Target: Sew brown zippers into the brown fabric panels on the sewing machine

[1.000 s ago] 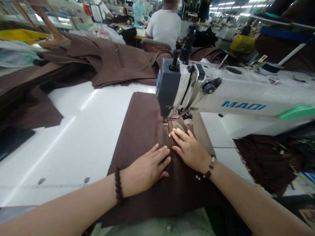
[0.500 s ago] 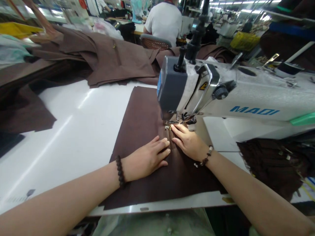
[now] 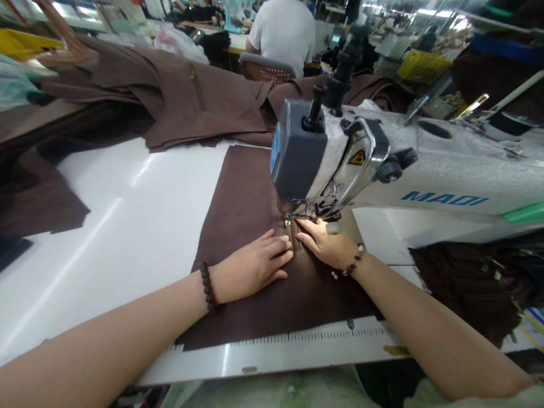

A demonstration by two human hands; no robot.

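A dark brown fabric panel (image 3: 246,198) lies flat on the white table (image 3: 127,226) under the head of a white MAQI sewing machine (image 3: 340,158). A zipper (image 3: 293,238) runs down the panel just in front of the presser foot. My left hand (image 3: 250,263) rests flat on the fabric left of the zipper, fingers stretched out. My right hand (image 3: 327,243) lies flat on the fabric right of the zipper, fingertips close to the presser foot. Both wrists wear bead bracelets.
Piles of brown fabric pieces (image 3: 191,102) cover the back and left of the table. A dark bundle (image 3: 467,283) lies at the right under the machine arm. A person in a white shirt (image 3: 283,34) sits at another station behind. A ruler strip marks the table's front edge (image 3: 289,340).
Both hands have slid the fabric away from me toward the needle. The zipper pull has gone under the presser foot, and more of the table's front edge shows.
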